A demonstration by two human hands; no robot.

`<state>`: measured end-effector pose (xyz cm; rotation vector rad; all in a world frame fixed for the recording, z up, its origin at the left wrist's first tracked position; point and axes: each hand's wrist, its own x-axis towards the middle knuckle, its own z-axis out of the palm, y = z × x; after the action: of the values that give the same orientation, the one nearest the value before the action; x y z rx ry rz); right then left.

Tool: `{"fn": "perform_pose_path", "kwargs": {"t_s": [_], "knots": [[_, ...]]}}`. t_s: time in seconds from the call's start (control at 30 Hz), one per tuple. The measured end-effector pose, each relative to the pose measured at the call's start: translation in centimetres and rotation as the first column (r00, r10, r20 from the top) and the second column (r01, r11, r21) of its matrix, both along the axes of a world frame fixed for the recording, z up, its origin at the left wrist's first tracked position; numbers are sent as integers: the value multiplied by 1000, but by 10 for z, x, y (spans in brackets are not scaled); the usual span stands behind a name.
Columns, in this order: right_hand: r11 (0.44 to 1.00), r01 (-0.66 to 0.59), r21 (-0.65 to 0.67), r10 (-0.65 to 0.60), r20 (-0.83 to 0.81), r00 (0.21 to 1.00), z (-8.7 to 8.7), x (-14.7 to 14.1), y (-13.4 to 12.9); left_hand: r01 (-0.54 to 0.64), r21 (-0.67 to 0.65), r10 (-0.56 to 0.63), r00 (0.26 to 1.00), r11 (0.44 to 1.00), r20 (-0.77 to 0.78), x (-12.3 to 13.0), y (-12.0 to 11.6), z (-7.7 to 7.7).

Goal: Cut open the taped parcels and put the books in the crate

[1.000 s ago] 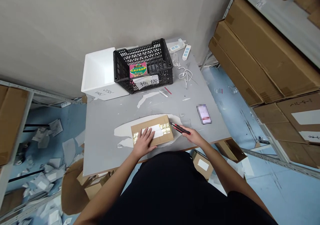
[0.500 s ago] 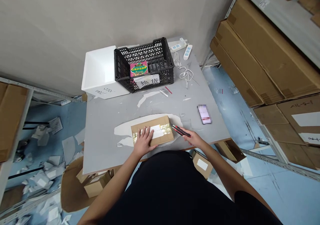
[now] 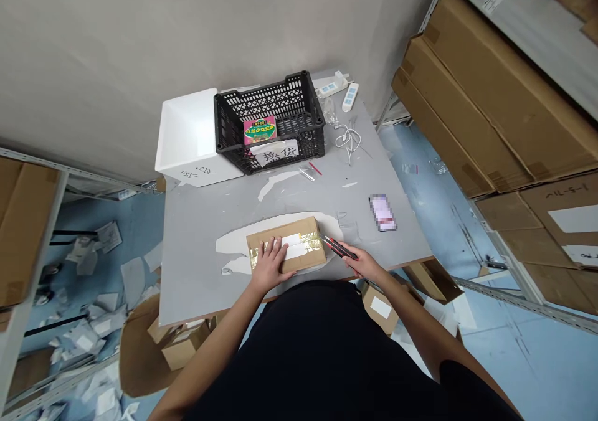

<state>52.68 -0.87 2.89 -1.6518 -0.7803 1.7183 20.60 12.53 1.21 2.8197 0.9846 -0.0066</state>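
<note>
A small cardboard parcel [image 3: 286, 245], sealed with shiny tape and bearing a white label, lies on the grey table [image 3: 196, 253]. My left hand [image 3: 270, 263] rests flat on its near side, fingers spread across the label. My right hand [image 3: 360, 261] grips a black and red utility knife [image 3: 337, 246]. The knife's tip points at the parcel's right end, very close to it or touching; I cannot tell which. The parcel's underside is hidden.
A black plastic crate [image 3: 270, 122] and a white foam box [image 3: 189, 137] stand at the table's far end, near a power strip [image 3: 349, 96] and a white cable [image 3: 348, 139]. A blurred phone [image 3: 383, 213] lies to the right. Cardboard cartons fill the shelves [image 3: 495, 91]; paper litters the floor [image 3: 88, 327].
The knife has tilted slightly, its tip now lower beside the parcel's right end. My left hand stays on the parcel, and the whole view has shifted a little.
</note>
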Motion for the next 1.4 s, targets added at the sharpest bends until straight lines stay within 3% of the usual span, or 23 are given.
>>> {"fn": "perform_pose_path", "kwargs": {"t_s": [0.33,0.7,1.2,1.3,1.4], "knots": [[999,37,9,-37,-18,999,-2,-11,-20,-1,-22,1,1000,1000,14,0,1,0],[999,-40,-16,37,-137,990,9,9,-20,-6,-34,6,1000,999,4,1,2,0],[992,-87,-87,71,-176,982,6,12,-40,3,-37,-4,1000,999,-24,-1,2,2],[994,-71,-78,56,-177,983,0,11,-46,12,-43,-12,1000,999,-1,-1,2,3],[998,40,-47,-46,-143,989,-6,8,-47,19,-58,-18,1000,998,23,-2,1,3]]}}
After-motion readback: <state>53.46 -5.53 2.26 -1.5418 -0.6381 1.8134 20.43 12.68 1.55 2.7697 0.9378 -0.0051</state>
